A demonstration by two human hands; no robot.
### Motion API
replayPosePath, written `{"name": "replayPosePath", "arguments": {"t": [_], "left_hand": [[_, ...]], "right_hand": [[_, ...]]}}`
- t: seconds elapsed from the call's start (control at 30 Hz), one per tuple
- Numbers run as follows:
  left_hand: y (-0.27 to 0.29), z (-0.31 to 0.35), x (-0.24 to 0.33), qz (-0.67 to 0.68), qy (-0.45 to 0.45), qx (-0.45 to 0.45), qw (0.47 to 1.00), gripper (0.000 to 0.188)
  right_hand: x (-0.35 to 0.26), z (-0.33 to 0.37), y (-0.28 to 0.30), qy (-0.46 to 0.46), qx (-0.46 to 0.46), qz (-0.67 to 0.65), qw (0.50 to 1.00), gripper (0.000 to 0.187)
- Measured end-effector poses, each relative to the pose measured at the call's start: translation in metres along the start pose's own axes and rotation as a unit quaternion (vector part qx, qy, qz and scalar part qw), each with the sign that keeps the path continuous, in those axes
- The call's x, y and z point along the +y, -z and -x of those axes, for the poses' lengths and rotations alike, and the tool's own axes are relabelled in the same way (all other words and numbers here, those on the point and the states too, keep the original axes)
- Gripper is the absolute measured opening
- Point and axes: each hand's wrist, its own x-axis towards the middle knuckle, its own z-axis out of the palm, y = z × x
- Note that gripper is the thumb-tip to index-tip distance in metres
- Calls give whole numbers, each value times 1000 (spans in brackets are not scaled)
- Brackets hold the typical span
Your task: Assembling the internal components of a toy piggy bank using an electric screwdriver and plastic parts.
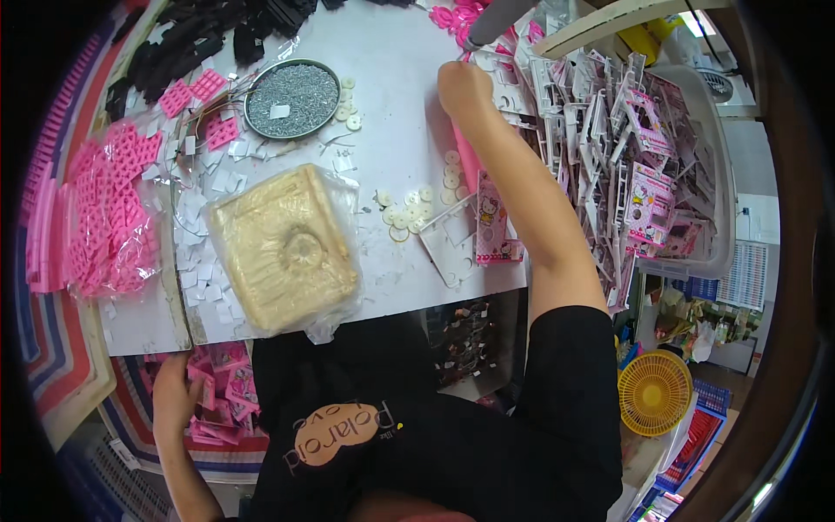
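Observation:
At the lower left, my left hand [177, 391] is below the table edge, fingers curled against a pink plastic case [205, 389]. Several more pink cases [235, 383] lie around it. My right hand [465, 89] is stretched to the far side of the table, closed, its fingertips hidden from me. Just beyond it, the tip of a grey powered screwdriver [496, 22] points down. A pink strip [467, 157] runs out from under the right forearm. Nearer, a printed pink panel [491, 217] lies beside a white plastic frame [450, 244].
A plastic-wrapped tan block [283, 248] rests at the table's near edge, behind it a round tin of small screws [293, 98]. White discs [407, 213] lie loose. Bagged pink grids [113, 209] are left, black parts [187, 52] far left. White frames [600, 148] crowd a clear bin [718, 174] right.

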Motion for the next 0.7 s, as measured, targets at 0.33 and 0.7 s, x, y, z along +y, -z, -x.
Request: {"name": "replayPosePath", "arguments": {"t": [0.33,0.7], "left_hand": [[28,-1,54,-9,-121,0,993,44],[69,-37,117,3,-307,136,942,31]], "right_hand": [[-35,48,44,93,48,-216,971,27],[-91,96,78,244,-66,-361,898,60]]}}
